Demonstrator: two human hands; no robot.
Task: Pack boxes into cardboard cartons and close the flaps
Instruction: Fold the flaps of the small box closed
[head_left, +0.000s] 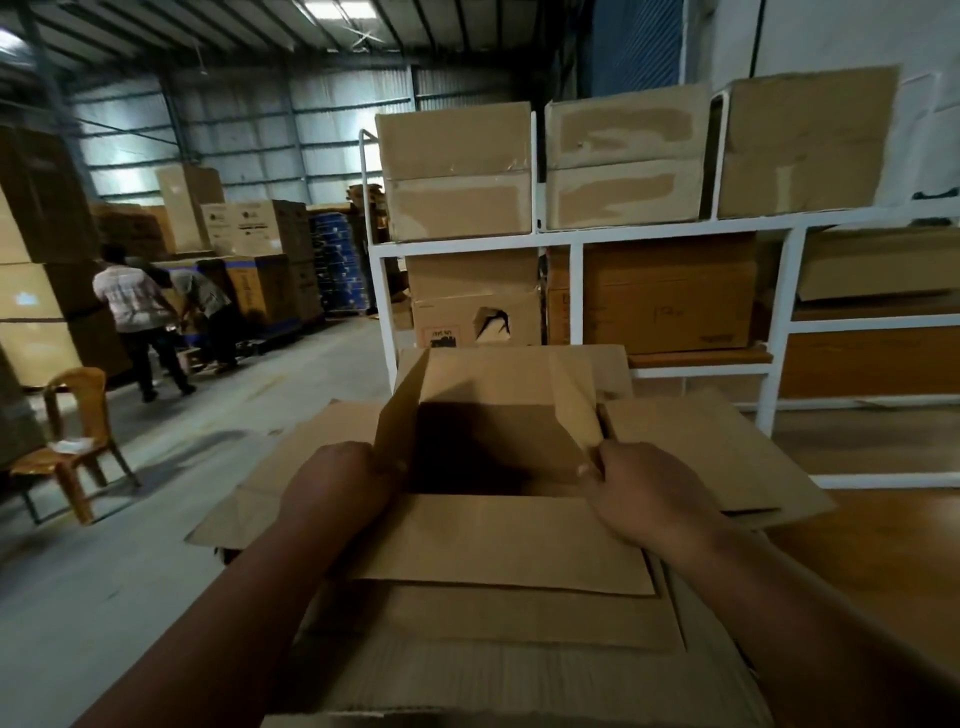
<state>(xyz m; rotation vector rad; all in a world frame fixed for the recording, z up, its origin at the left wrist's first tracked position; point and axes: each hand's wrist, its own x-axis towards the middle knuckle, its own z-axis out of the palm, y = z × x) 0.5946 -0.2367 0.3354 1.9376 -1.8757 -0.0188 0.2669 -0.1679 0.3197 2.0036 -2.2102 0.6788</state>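
The open carton (483, 457) sits directly in front of the person, on top of flattened cardboard (701, 447). The left hand (332, 488) grips the left side flap (400, 415), holding it upright. The right hand (644, 493) pinches the right side flap (576, 410). The near flap (498, 545) lies folded outward. A white rack (571, 291) with cartons stands behind.

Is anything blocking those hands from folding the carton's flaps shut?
Nothing visible does. The left hand and right hand already grip the two side flaps of the open carton; its dark inside shows nothing sticking up above the rim.
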